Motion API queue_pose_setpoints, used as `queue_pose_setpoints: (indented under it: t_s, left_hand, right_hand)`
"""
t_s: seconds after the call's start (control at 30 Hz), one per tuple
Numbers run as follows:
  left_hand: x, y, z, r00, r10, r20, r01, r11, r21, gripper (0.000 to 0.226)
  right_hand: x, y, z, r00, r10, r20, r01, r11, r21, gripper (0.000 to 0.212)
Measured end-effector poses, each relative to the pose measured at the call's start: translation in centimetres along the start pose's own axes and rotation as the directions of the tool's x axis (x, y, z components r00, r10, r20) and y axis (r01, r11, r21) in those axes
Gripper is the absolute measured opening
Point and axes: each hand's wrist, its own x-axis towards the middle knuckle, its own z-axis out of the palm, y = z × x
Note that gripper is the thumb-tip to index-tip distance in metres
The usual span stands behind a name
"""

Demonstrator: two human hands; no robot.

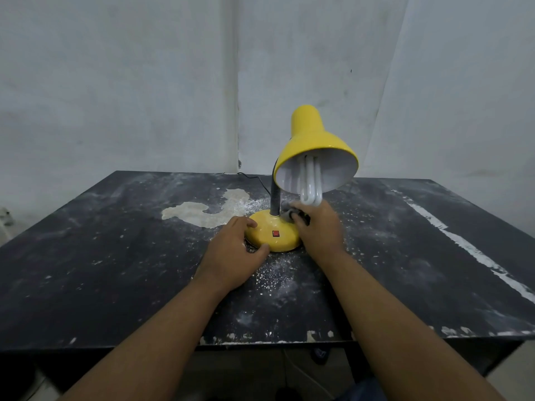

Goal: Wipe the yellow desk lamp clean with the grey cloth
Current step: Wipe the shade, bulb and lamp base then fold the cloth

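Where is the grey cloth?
In the head view, the right hand holds the grey cloth against the right side of the yellow lamp base.

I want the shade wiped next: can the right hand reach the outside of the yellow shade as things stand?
Probably yes. The right hand, gripping the grey cloth at the base, sits just below the shade; only the bulb hangs above its knuckles, so it should swing round that.

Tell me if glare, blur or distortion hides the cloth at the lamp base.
Head view: dim, even light, no harsh glare; the grey cloth is slightly soft and mostly covered by the right hand at the yellow base; wide-angle bending curves the table edges.
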Motion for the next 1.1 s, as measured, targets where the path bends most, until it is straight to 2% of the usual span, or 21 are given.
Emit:
queue_pose_setpoints:
  t_s: [0.1,0.17,0.27,0.43,0.6,0.73,0.83,0.9,1.0,1.1]
  left_hand:
    - [0.0,0.1,0.0,1.0,-0.002,-0.002,0.002,1.0,0.003,0.049]
    - [0.0,0.1,-0.1,1.0,0.0,-0.002,0.0,1.0,-0.004,0.049]
    - [0.0,0.1,-0.1,1.0,0.001,-0.007,-0.001,1.0,-0.005,0.049]
    - [-0.1,0.2,-0.1,1.0,-0.009,-0.005,0.009,1.0,-0.015,0.05]
    - [-0.1,0.3,-0.1,1.0,-0.006,-0.012,0.006,1.0,-0.005,0.048]
    - [-0.1,0.4,-0.2,1.0,-0.009,-0.008,0.009,1.0,-0.001,0.046]
    - [-0.2,0.5,-0.2,1.0,0.003,-0.01,-0.003,1.0,-0.001,0.046]
    - [-0.2,0.5,-0.2,1.0,0.003,-0.012,-0.003,1.0,-0.003,0.047]
    - [-0.2,0.5,-0.2,1.0,-0.006,-0.01,0.006,1.0,-0.001,0.047]
    - [-0.2,0.6,-0.2,1.0,-0.002,-0.016,0.002,1.0,-0.005,0.047]
  right_hand:
    - [-0.4,-0.3,-0.2,0.998,-0.024,0.053,0.02,0.997,0.072,0.029]
    - [-0.6,-0.5,-0.8,1.0,-0.012,0.012,0.01,0.993,0.12,0.027]
    - [-0.8,-0.3,-0.9,0.998,-0.023,-0.06,0.027,0.996,0.081,0.027]
    - [-0.9,0.0,-0.1,0.995,0.049,0.092,-0.056,0.996,0.073,0.045]
    - [-1.0,-0.1,-0.6,0.98,-0.152,0.126,0.138,0.984,0.112,0.038]
    - [-0.6,-0.2,-0.2,0.997,-0.029,0.069,0.026,0.999,0.045,0.036]
    - [-1.0,-0.1,-0.4,0.976,-0.149,0.156,0.13,0.983,0.126,0.042]
    - [-1.0,-0.3,-0.7,0.981,-0.152,0.124,0.131,0.978,0.162,0.043]
    - [-0.9,-0.4,-0.9,0.999,-0.049,0.0,0.049,0.995,0.092,0.037]
    - [-1.3,-0.6,-1.0,0.982,-0.135,0.132,0.118,0.985,0.127,0.04]
